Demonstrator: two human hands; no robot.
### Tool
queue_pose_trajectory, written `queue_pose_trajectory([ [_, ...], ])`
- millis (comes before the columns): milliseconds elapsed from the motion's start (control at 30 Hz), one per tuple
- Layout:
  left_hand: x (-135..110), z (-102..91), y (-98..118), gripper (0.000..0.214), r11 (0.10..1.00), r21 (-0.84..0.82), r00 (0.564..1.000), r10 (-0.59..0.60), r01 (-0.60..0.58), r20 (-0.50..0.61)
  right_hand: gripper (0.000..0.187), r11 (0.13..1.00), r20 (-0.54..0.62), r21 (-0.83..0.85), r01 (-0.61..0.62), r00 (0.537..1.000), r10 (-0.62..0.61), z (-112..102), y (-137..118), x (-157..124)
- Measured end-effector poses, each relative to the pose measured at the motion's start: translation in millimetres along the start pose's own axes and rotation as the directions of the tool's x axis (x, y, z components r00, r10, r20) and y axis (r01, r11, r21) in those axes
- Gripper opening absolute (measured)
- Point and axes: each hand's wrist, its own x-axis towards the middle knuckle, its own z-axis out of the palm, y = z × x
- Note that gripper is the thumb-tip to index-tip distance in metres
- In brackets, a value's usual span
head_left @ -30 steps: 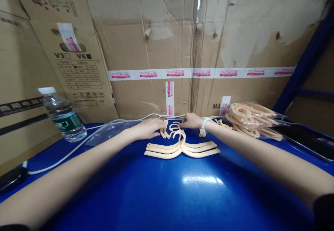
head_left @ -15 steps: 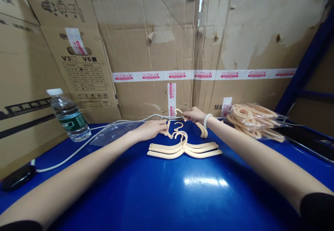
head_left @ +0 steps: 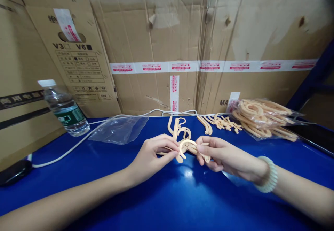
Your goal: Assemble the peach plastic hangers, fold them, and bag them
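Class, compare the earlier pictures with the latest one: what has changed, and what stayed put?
The left hand has grasped a slim beige bar, the right hand a curved beige hook, and both hands have drawn back toward the person. The clear plastic bottle with a white cap and the beige pieces in clear bags have not moved.

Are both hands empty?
No, the left hand pinches a long tan piece, and the right hand pinches a curved tan hook.
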Motion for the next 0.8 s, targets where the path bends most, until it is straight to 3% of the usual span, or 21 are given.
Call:
queue_pose_trajectory([
  [67, -2.2, 4.3, -2.2, 0.007, 0.989, -0.110, 0.995, -0.100, 0.097, -0.026, 0.039, 0.998, -0.018, 0.069, 0.007, 1.000, -0.006, 0.4, 3.9, 0.3],
  [267, -9.8, 10.3, -3.2, 0.008, 0.936, -0.278, 0.974, -0.225, 0.214, -0.007, 0.040, 0.972, -0.078, 0.230, 0.045, 0.997, -0.028, -1.6, 11.2, 4.8],
  [467, -11.5, 15.6, -1.7, 0.059, 0.827, -0.452, 0.926, -0.377, 0.335, -0.003, 0.024, 0.968, -0.059, 0.235, 0.089, 0.995, -0.077, 1.2, 21.3, 3.7],
  [633, -9.9, 14.5, -7.4, 0.019, 0.840, -0.418, 0.934, -0.350, 0.345, 0.067, 0.025, 0.965, -0.111, 0.243, 0.099, 0.991, -0.074, 6.2, 24.3, 4.1],
  [800, -13.3, 15.7, -8.8, 0.018, 0.867, -0.401, 0.953, -0.297, 0.295, 0.060, 0.024, 0.979, -0.113, 0.192, 0.070, 0.992, -0.049, 10.0, 24.0, 3.3],
])
